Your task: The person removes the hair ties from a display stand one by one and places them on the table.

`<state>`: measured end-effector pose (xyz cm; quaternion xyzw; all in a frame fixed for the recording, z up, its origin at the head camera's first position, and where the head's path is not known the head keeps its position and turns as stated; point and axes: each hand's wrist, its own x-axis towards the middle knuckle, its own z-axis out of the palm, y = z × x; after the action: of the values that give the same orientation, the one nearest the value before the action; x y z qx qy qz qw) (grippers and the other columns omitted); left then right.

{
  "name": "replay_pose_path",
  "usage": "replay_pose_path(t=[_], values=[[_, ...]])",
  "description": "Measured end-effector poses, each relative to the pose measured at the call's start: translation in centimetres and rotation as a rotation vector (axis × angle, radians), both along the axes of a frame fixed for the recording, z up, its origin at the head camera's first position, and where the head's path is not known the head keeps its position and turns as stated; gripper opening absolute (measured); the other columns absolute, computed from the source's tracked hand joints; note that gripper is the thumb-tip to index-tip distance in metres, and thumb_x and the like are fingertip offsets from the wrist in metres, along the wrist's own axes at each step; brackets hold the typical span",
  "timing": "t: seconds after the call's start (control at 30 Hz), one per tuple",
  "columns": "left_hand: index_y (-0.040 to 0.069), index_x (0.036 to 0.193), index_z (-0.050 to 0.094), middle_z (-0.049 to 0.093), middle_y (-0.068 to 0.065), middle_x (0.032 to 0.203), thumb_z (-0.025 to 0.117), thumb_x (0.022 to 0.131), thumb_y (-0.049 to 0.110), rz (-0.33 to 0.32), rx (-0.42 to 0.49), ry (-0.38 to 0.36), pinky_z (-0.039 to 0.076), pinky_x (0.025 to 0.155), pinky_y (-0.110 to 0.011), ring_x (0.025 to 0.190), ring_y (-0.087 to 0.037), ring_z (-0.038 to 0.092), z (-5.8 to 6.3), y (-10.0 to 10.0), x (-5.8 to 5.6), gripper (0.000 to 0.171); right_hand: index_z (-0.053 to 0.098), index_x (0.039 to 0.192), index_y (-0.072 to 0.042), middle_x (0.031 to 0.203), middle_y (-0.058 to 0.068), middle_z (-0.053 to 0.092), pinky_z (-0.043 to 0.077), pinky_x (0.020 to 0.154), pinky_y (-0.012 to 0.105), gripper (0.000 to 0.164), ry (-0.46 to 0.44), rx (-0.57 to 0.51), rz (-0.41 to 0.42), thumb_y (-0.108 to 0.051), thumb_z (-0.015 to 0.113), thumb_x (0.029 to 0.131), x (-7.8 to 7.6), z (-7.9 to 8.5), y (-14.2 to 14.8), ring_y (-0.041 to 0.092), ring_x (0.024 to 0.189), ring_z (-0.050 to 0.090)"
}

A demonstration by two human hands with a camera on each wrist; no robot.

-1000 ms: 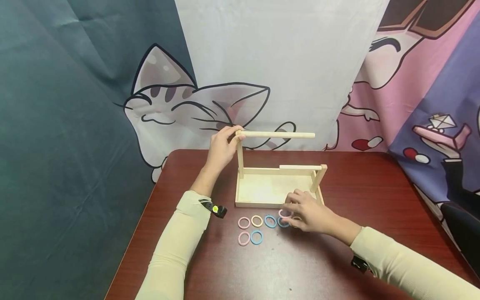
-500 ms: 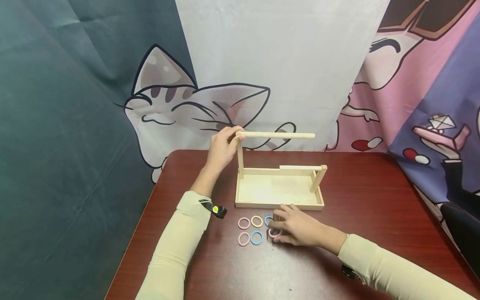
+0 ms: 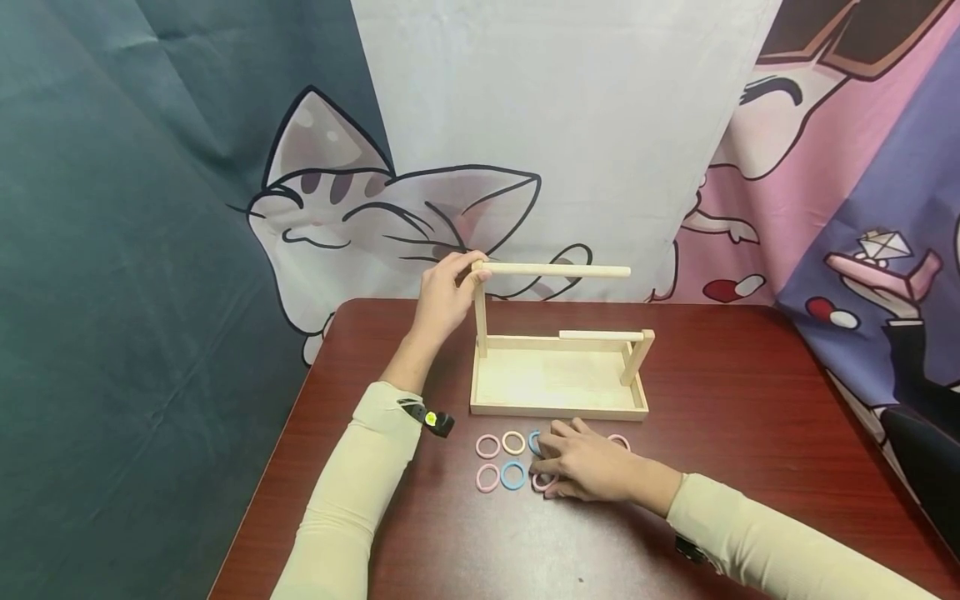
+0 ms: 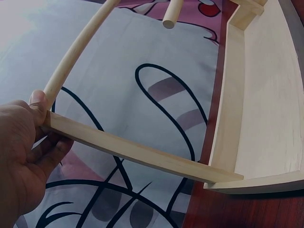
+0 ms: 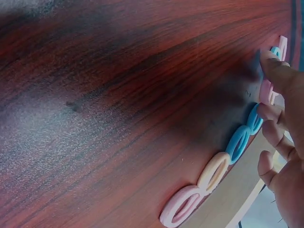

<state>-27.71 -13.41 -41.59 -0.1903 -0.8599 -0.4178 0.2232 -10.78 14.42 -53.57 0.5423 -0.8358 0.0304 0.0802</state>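
My left hand (image 3: 444, 298) grips the top corner of a wooden rack, where the tall post (image 4: 137, 149) meets the long upper rod (image 3: 558, 270). In the left wrist view, the thumb lies by the rod and the fingers curl under the post. Down on the table, my right hand (image 3: 592, 463) has thumb and fingertips around a pink ring (image 3: 543, 483), low at the tabletop. Left of it lie two pink rings, a yellow ring (image 3: 513, 442) and a blue ring (image 3: 513, 475). Another blue ring (image 3: 534, 442) is partly covered by the fingers.
The rack's shallow wooden tray (image 3: 558, 412) stands behind the rings, with a shorter rod (image 3: 600, 335) on its right post. Another pink ring (image 3: 619, 440) shows beyond the right hand. In the right wrist view, an orange-yellow ring (image 5: 213, 172) lies beside blue ones.
My right hand has moved left and toward the near side with the pink ring, away from the tray's front. My left hand stays on the rack's corner.
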Motion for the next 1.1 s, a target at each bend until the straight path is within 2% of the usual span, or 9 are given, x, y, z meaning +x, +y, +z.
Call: replay_pose_path(t=[0.3,0.47,0.67,0.83,0.97,1.03,1.1], values=[[0.015,0.125,0.081,0.075,-0.009,0.105,0.08,0.099,0.031,-0.007,0.016,0.006,0.055,0.079,-0.039,0.087,-0.025,0.068,0.1,0.3,0.1,0.03,0.083,0.126,-0.03,0.108,-0.006,0.064,0.038,0.078,0.03,0.042,0.016,0.005,0.003,-0.057,0.081,0.094,0.0,-0.2,0.0,0.013,0.095,0.046],[0.016,0.125,0.081,0.074,-0.009,0.106,0.078,0.1,0.034,-0.012,0.011,-0.002,0.056,0.08,-0.038,0.088,-0.024,0.068,0.0,0.3,0.2,0.032,0.082,0.128,-0.03,0.107,-0.006,0.063,0.038,0.078,0.03,0.044,0.02,0.001,-0.002,-0.058,0.081,0.094,0.2,-0.5,0.0,0.013,0.094,0.046],[0.015,0.125,0.081,0.075,-0.009,0.107,0.079,0.099,0.031,-0.003,0.022,0.002,0.056,0.081,-0.039,0.089,-0.025,0.068,0.0,0.3,0.2,0.031,0.08,0.133,-0.03,0.11,-0.005,0.064,0.042,0.08,0.033,0.05,0.018,0.016,-0.02,-0.061,0.079,0.093,0.4,-0.5,0.1,0.014,0.097,0.048],[0.02,0.129,0.08,0.076,-0.007,0.108,0.075,0.1,0.039,-0.003,0.019,-0.03,0.058,0.081,-0.04,0.091,-0.024,0.071,-0.1,0.1,-0.1,0.035,0.077,0.139,-0.027,0.121,0.0,0.067,0.051,0.089,0.042,0.062,-0.013,0.004,-0.054,-0.067,0.076,0.093,0.4,-0.3,0.6,0.018,0.107,0.055],[0.029,0.151,0.069,0.08,-0.007,0.126,0.069,0.106,0.044,-0.046,0.028,-0.125,0.064,0.096,-0.044,0.111,-0.027,0.078,-1.2,-0.7,0.3,0.047,0.076,0.14,-0.023,0.125,0.001,0.068,0.054,0.093,0.048,0.069,0.016,-0.06,-0.114,-0.073,0.072,0.094,0.7,-0.1,1.3,0.02,0.115,0.061],[0.031,0.163,0.056,0.077,-0.009,0.14,0.064,0.11,0.047,-0.079,0.015,-0.18,0.061,0.107,-0.049,0.127,-0.03,0.076,-2.2,-1.4,0.9,0.056,0.077,0.139,-0.021,0.124,-0.001,0.07,0.053,0.093,0.05,0.069,0.041,-0.113,-0.159,-0.074,0.071,0.096,0.7,0.1,1.8,0.019,0.115,0.064],[0.031,0.171,0.043,0.068,-0.011,0.154,0.056,0.113,0.054,-0.096,-0.034,-0.224,0.053,0.12,-0.053,0.142,-0.035,0.067,-3.4,-2.1,1.7,0.063,0.077,0.138,-0.02,0.126,-0.001,0.072,0.051,0.095,0.052,0.066,0.058,-0.169,-0.213,-0.072,0.069,0.099,0.7,0.2,2.4,0.02,0.119,0.066]])
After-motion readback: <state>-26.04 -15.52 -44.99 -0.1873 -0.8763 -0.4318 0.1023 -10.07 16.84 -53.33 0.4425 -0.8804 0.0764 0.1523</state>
